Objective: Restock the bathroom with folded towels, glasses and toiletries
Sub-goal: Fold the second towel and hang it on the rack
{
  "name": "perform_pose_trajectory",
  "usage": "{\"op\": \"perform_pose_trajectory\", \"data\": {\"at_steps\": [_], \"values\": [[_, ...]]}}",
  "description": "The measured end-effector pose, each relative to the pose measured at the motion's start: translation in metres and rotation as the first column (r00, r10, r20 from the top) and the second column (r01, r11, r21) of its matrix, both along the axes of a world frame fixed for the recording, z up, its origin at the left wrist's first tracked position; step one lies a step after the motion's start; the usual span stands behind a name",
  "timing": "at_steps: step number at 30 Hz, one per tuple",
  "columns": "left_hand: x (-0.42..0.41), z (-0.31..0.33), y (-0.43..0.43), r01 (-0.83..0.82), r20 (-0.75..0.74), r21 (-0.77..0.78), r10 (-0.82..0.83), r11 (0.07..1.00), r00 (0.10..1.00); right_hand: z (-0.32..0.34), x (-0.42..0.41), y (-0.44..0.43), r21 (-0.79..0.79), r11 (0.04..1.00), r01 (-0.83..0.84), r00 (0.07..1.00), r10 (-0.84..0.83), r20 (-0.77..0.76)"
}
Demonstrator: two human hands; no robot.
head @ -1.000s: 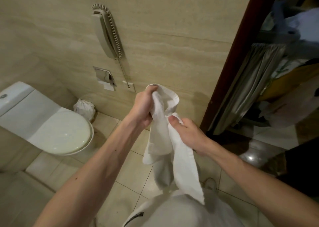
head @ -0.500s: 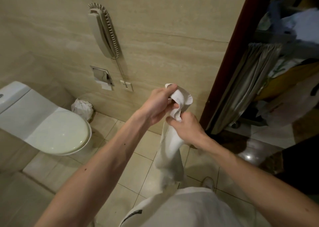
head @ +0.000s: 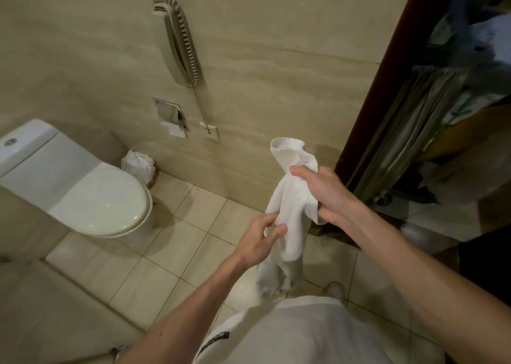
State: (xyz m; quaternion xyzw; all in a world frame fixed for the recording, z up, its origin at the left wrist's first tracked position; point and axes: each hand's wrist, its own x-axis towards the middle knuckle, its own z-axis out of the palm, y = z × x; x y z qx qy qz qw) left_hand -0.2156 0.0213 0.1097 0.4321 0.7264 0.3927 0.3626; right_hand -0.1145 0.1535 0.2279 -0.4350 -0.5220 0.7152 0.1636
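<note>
A white towel [head: 290, 206] hangs crumpled in mid-air in front of the beige wall. My right hand [head: 323, 192] grips its upper part, with a loop of cloth sticking up above the thumb. My left hand [head: 260, 239] is lower, its fingers pinching the towel's left edge near the middle. The towel's bottom end dangles toward my white shirt. No glasses or toiletries are in view.
A white toilet [head: 102, 197] with its lid down stands at the left. Beside it is a small bin with a white liner [head: 138, 164]. A wall phone [head: 177, 40] and a recessed paper holder [head: 171, 114] are on the wall. A dark door frame [head: 367, 101] and a housekeeping cart are at the right.
My left hand dropped from the towel's top to its middle edge. My right hand now holds the top, and both have shifted a little to the right.
</note>
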Motion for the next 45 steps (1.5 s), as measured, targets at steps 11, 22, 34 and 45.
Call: {"op": "perform_pose_trajectory", "data": {"at_steps": [11, 22, 34, 45], "values": [[-0.009, 0.011, -0.008, -0.134, 0.537, -0.047, 0.138, 0.99, 0.832, 0.005, 0.011, 0.019, -0.169, 0.984, 0.056, 0.996, -0.067, -0.063], [0.008, 0.057, 0.01, -0.154, 0.351, 0.218, 0.07, 0.964, 0.934, 0.0, 0.017, 0.013, -0.411, 0.879, 0.242, 0.956, -0.288, -0.052], [0.035, 0.07, 0.041, -0.132, 0.155, 0.35, 0.081, 0.928, 0.985, 0.009, 0.02, 0.023, -0.549, 0.83, 0.098, 0.958, -0.229, -0.174], [0.017, 0.074, 0.047, -0.236, 0.331, 0.302, 0.131, 0.924, 0.935, 0.005, 0.049, -0.025, 0.622, 0.645, -0.443, 0.835, 0.045, 0.548]]}}
